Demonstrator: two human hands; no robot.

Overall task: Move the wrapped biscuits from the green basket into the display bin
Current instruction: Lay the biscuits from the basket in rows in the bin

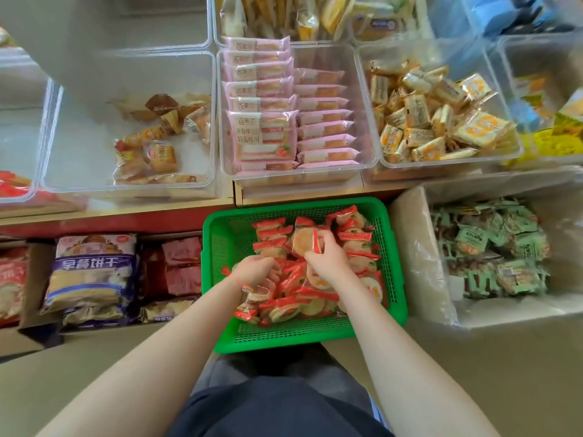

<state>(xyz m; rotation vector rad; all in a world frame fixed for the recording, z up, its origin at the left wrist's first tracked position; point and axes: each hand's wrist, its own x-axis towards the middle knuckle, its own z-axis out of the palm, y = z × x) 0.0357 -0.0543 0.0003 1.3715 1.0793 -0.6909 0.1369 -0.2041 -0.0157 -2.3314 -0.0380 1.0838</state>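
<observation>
You're at the gathering step: both hands down in the green basket [217,247] among the biscuits [315,298]. Your right hand [326,258] grips a packet [304,242]; your left hand [254,271] curls into the pile, grasp unclear. Next, lift a handful to a bin [94,181] beyond the basket; which one, can't tell.

At nine o'clock the red packets [11,184] are cut off by the left edge, and we cannot read them. At two o'clock the blue things [517,11] are blurred. The fingertips of our left hand [254,271] are buried among the wrapped biscuits [356,236], so we cannot tell what they grip.
</observation>
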